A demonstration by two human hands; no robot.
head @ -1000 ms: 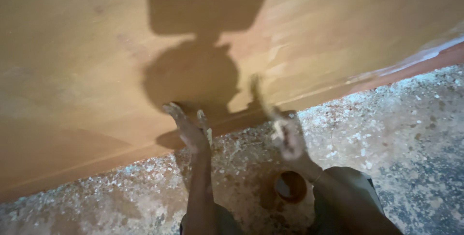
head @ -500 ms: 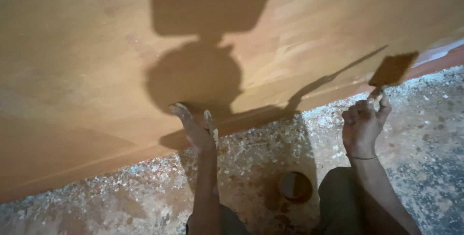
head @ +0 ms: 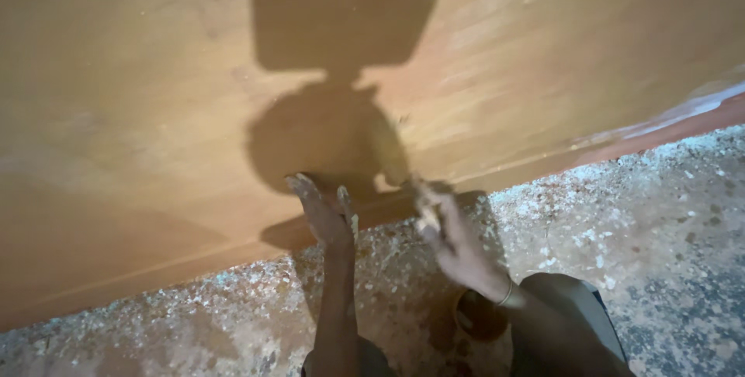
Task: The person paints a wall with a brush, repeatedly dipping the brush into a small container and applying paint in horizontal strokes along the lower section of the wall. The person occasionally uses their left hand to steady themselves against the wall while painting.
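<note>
Board (head: 233, 98) lies under the flat, released left hand (head: 324, 214). Right hand (head: 458, 245), blurred, grips a small pale tool (head: 425, 205) just beside it; grip unclear. Risk: slip onto left fingers.

Floor (head: 636, 214): rough, grey-brown surface, heavily speckled with pale flecks and crumbs, densest along the foot of the large tan wooden panel (head: 155, 113). The panel's lower edge stands on the floor, running diagonally from lower left to upper right. A small round brown container (head: 479, 316) sits on the floor near the bottom centre, partly hidden; contents cannot be told.
</note>
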